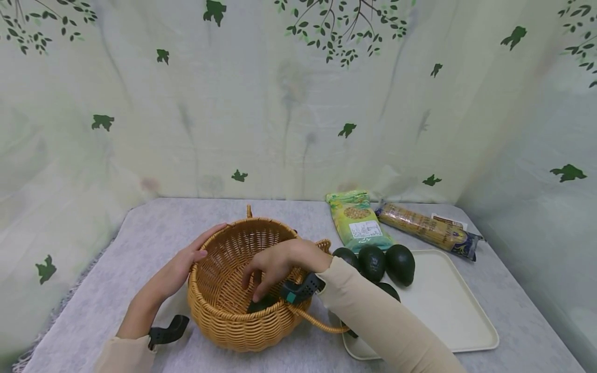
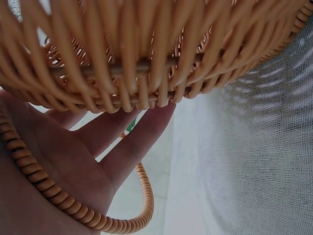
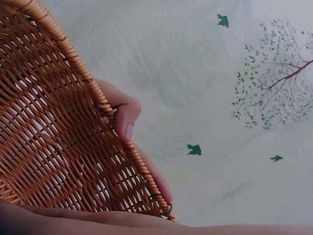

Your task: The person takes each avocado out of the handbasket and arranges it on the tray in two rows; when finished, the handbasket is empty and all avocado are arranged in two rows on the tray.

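A round wicker basket (image 1: 247, 339) stands at the table's middle. My left hand (image 1: 179, 269) grips its left rim, thumb over the edge and fingers along the outer wall; the right wrist view shows the thumb (image 3: 128, 129) hooked over the rim. Inside the basket is my right hand (image 1: 275, 264), fingers pointing down and apart. A dark green avocado (image 1: 263, 304) lies below its thumb, partly hidden by the near rim. The avocado shows outside the space between thumb and fingers. In the right wrist view, the right hand (image 3: 98, 218) is only a strip along the bottom.
To the right, several avocados (image 1: 400, 264) lie on a cream tray (image 1: 466, 311), partly covered by the right forearm. Behind them are a green-yellow bag (image 1: 356, 220) and a long pack of noodles (image 1: 424, 228). The basket's handle (image 1: 322, 325) hangs down toward the tray.
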### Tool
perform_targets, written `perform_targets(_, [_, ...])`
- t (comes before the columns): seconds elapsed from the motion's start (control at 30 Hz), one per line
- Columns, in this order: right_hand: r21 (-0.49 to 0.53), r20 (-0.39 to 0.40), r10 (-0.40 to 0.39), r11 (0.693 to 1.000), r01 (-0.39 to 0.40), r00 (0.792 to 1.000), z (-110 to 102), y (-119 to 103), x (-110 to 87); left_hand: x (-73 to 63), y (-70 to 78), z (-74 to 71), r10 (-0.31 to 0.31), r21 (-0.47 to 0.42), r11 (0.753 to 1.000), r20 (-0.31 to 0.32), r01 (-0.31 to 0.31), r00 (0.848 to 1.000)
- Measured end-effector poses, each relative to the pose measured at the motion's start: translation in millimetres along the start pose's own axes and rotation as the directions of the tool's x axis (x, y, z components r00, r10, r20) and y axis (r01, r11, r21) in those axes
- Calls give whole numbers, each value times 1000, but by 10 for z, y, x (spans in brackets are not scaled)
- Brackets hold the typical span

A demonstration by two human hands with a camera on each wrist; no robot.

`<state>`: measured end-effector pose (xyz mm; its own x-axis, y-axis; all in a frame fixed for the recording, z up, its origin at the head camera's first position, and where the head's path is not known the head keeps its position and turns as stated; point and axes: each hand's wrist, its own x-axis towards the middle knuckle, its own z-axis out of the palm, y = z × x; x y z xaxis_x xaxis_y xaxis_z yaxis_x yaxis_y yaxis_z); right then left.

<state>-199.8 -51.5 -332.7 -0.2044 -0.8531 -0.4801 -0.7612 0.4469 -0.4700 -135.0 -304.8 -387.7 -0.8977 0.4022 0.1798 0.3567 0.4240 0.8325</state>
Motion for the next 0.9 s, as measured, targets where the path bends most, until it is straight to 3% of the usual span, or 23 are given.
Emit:
perform_targets(0.27, [31, -9, -52, 998, 52, 999, -8, 5, -28, -1, 0, 1, -4, -6, 1000, 4, 4, 1000])
perform_targets(0.53, [71, 62, -71, 995, 66, 996, -5, -8, -35, 2, -9, -3, -8, -12, 1000, 5, 8, 1000])
perform_targets(0.9, [59, -38, -62, 996, 65, 997, -9, -14, -35, 4, -21, -10, -5, -18, 1000, 5, 5, 1000])
